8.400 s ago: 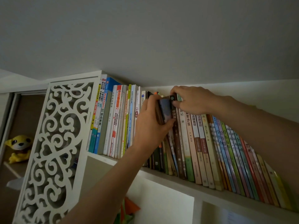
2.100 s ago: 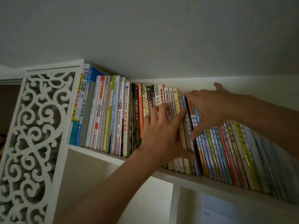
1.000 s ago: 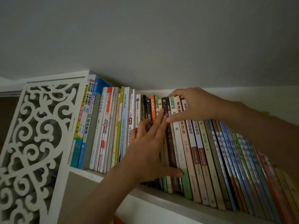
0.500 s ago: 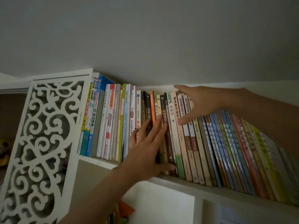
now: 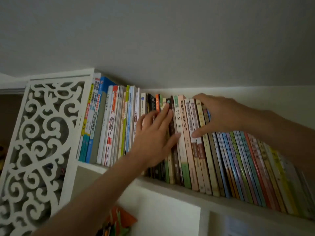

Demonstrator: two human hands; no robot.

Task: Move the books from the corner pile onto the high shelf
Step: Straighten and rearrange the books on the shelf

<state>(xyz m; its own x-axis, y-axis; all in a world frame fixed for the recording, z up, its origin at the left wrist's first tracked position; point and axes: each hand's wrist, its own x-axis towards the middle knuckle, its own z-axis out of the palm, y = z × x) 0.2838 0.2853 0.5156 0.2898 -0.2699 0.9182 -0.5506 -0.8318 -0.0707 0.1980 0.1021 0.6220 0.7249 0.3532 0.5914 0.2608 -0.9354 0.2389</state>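
High shelf (image 5: pixel 170 188), just under the ceiling (image 5: pixel 153 40). We see a long row of books (image 5: pixel 238 159) standing spine-out along it; those at the right lean leftward. Left hand (image 5: pixel 153 138) lies flat on the dark spines mid-row, fingers (image 5: pixel 164 114) straight and spread a little, holding nothing. Right hand (image 5: pixel 218 114) comes over the book tops, fingers curled down behind them, thumb pressing the front of a pinkish spine, so it grips a few tan and pink books (image 5: pixel 192 116). White carved panel (image 5: pixel 42 142) closes the shelf's left end. Orange object (image 5: pixel 122 220) below the shelf, too dim to identify.
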